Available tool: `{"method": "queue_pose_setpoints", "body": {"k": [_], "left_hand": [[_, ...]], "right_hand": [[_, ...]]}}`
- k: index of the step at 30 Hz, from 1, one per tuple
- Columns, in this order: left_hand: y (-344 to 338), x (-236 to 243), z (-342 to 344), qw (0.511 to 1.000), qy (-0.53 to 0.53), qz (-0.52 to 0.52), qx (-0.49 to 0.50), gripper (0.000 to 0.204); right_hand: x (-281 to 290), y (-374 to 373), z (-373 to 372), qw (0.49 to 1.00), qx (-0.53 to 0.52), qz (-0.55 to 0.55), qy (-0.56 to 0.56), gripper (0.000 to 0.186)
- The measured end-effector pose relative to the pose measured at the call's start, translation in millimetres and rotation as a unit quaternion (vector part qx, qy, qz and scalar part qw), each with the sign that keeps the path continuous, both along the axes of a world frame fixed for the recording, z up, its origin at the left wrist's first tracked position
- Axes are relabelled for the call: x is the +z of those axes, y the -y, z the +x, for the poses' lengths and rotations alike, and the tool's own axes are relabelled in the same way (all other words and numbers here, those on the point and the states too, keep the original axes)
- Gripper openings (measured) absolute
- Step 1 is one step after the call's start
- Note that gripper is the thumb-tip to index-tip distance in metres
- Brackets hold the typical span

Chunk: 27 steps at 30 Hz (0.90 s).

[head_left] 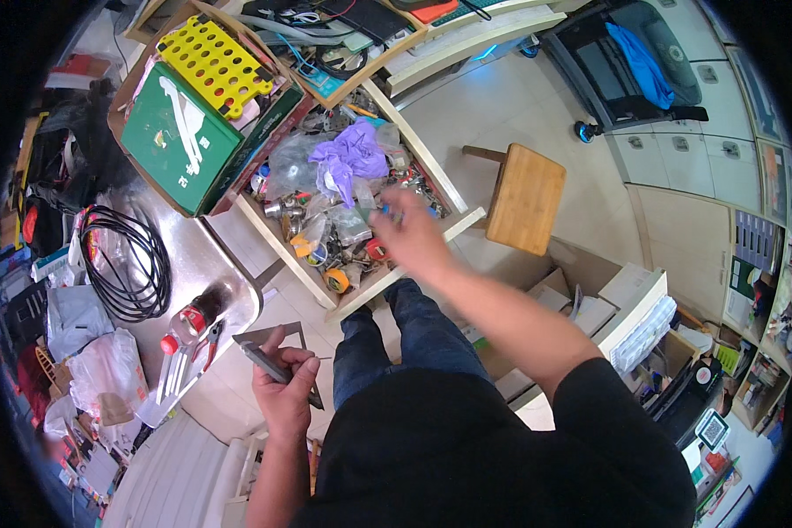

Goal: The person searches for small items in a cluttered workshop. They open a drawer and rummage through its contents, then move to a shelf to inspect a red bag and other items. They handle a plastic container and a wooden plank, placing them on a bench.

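My left hand (283,378) is closed around a flat, dark grey object (264,359) whose exact kind I cannot make out. A thin dark frame shows behind that hand; whether it is held too is unclear. My right hand (409,238) reaches over the near right side of a pulled-out wooden drawer (433,173). Its fingers are smeared by motion, so any grip on a small thing is hidden. Beyond the fingertips lies a crumpled purple plastic bag (354,157). Around it in the drawer are clear plastic bags, metal parts and an orange-and-black roll (336,281).
A cardboard box with a green case (174,136) and yellow perforated tray (213,63) stands left of the drawer. A metal table holds coiled black cable (125,264) and red-handled pliers (208,345). A wooden stool (526,199) stands right; a black wheeled chair (620,66) is farther back.
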<state>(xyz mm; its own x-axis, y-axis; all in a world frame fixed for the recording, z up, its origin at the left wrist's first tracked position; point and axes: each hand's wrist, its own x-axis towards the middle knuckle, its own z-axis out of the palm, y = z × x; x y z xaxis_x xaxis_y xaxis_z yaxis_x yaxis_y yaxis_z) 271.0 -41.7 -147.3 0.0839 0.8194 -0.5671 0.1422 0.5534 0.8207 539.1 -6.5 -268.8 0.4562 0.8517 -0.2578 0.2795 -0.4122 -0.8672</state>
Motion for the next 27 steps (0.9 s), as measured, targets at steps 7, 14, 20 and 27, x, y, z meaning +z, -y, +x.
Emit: {"method": "queue_pose_setpoints", "body": {"k": [7, 14, 20, 27], "left_hand": [[4, 3, -14, 1.000, -0.027, 0.004, -0.011, 0.064], [10, 4, -22, 1.000, 0.004, -0.012, -0.003, 0.061], [6, 0, -28, 1.000, 0.018, -0.011, 0.003, 0.061], [1, -2, -25, 0.998, 0.058, -0.011, 0.001, 0.060]], "right_hand": [[-46, -75, 22, 0.972, 0.038, 0.036, 0.229, 0.068], [-52, -65, -6, 0.966, 0.131, 0.011, 0.221, 0.035], [-53, -39, -15, 0.949, 0.211, 0.074, 0.222, 0.028], [-41, -10, -34, 0.914, 0.330, 0.075, 0.225, 0.024]]}}
